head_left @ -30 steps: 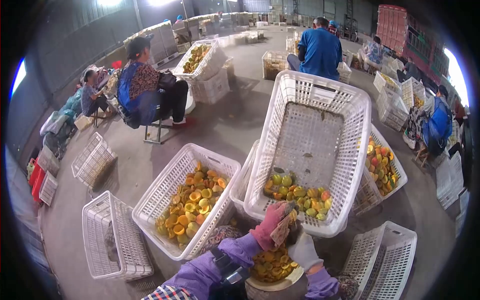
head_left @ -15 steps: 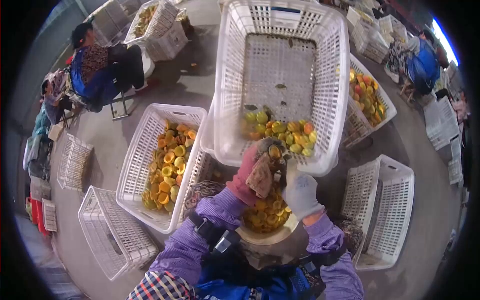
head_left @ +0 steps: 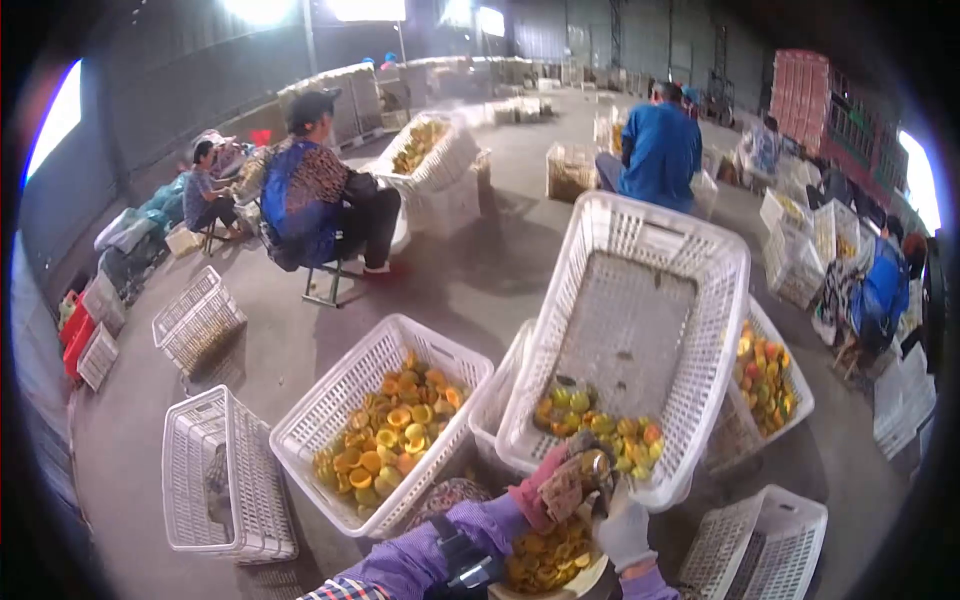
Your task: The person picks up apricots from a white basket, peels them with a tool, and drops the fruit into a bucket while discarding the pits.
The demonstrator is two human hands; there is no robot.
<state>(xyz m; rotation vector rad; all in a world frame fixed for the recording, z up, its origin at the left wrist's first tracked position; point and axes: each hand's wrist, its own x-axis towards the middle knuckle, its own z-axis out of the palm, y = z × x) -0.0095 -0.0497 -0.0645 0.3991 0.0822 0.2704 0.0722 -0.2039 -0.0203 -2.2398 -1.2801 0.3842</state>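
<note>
Since half a second ago the view has tipped upward: the crates sit lower in it, and a seated person in blue (head_left: 660,145) has come into sight at the back. The largest thing near the hands is a tilted white crate (head_left: 630,310), with whole-looking fruit (head_left: 625,435) gathered at its low end. To its left stands a second crate (head_left: 335,398), part filled with orange fruit halves (head_left: 400,430). Below the hands is a pale bowl (head_left: 577,586) of more cut fruit (head_left: 545,555). The left hand (head_left: 558,482), in a pink glove with a tan patch, is curled around a small brownish-yellow piece of fruit (head_left: 598,463). The white-gloved right hand (head_left: 625,535) is just beside it; whether its fingers are apart or clamped on something, I cannot tell.
</note>
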